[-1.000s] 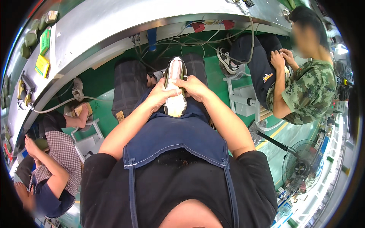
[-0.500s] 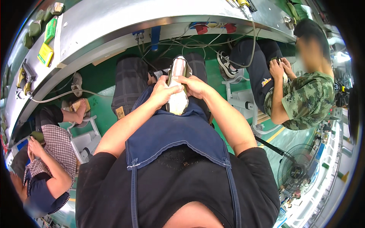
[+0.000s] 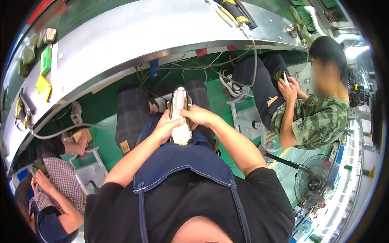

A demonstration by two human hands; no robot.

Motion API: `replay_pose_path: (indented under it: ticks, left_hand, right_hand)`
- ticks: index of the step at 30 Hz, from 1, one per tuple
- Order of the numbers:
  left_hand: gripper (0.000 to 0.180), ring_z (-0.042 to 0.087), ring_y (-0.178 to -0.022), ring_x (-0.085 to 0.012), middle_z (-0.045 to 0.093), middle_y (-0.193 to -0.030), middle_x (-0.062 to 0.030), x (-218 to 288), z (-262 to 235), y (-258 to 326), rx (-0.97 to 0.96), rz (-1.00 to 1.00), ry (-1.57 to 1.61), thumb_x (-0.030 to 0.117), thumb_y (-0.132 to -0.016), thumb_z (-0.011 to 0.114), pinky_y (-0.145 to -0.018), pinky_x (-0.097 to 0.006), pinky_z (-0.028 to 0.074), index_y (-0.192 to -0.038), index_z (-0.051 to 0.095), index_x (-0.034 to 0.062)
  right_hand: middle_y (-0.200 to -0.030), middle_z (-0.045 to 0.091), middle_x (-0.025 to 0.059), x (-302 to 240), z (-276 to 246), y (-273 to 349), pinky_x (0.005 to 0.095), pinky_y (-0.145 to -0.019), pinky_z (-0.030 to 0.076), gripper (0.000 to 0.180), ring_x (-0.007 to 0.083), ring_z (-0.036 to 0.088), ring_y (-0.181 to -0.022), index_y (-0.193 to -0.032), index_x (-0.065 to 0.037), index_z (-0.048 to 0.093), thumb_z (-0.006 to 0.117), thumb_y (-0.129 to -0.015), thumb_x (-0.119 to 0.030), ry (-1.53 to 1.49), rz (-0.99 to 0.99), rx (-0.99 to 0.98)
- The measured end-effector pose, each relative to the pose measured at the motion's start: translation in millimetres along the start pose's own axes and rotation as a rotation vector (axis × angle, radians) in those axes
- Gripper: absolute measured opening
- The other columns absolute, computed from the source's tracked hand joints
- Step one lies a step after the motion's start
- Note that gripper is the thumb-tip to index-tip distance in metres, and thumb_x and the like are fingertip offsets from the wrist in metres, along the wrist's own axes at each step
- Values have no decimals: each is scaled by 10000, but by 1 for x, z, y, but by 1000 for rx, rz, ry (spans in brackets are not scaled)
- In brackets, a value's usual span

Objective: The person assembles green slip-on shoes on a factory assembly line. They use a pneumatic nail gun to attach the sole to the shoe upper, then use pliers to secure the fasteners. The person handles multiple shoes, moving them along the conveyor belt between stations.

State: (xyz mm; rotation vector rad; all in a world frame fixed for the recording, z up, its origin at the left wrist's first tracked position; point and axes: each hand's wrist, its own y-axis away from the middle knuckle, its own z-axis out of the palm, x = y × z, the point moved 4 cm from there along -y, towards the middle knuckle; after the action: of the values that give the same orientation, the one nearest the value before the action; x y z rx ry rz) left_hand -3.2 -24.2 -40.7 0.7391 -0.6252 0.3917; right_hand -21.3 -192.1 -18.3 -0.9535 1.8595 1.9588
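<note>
Over my lap I hold an olive-green shoe upper (image 3: 181,135), lengthwise, with its pale underside facing up and a reddish-striped band toward the far end. My left hand (image 3: 165,126) is closed round its left side, thumb lying across the underside. From the right, my right hand (image 3: 199,116) grips the other side, its thumb pressed on the middle close to the left thumb. The fingers beneath the shoe upper are hidden. A navy apron (image 3: 178,162) covers my lap just below it.
A metal workbench (image 3: 133,30) curves across the front, with hand tools (image 3: 235,14), a green box (image 3: 46,59), a yellow box (image 3: 43,87) and several green shoe pieces (image 3: 29,54). Cables (image 3: 194,67) hang beneath. Co-workers sit left and right; a fan (image 3: 314,182) stands right.
The whole view has shifted, so more of the workbench shows and my hands sit lower in the picture. Both hands keep their grip on the shoe upper.
</note>
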Motion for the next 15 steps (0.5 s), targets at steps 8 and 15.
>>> replay_pose_path:
  ticks: [8, 15]
  left_hand:
    - [721, 686, -1087, -216, 656, -1233, -121, 14, -7, -3, 44, -15, 40, 66, -858, 797, -963, -362, 563, -1480, 435, 19]
    - [832, 683, -1101, -190, 655, -1311, -123, 18, -3, -8, 36, 42, 0, 25, -867, 769, -951, -337, 559, -1588, 354, 36]
  right_hand:
    - [-929, 767, 172, -184, -127, 35, 380, -788, 569, 340, 279, 754, -873, -1036, 12, 770, 742, -938, -312, 619, -685, 855]
    - [-1411, 627, 292, -245, -301, -49, 518, -1147, 423, 758, 396, 574, -1367, -1460, 76, 542, 653, -978, -498, 1277, -656, 1282]
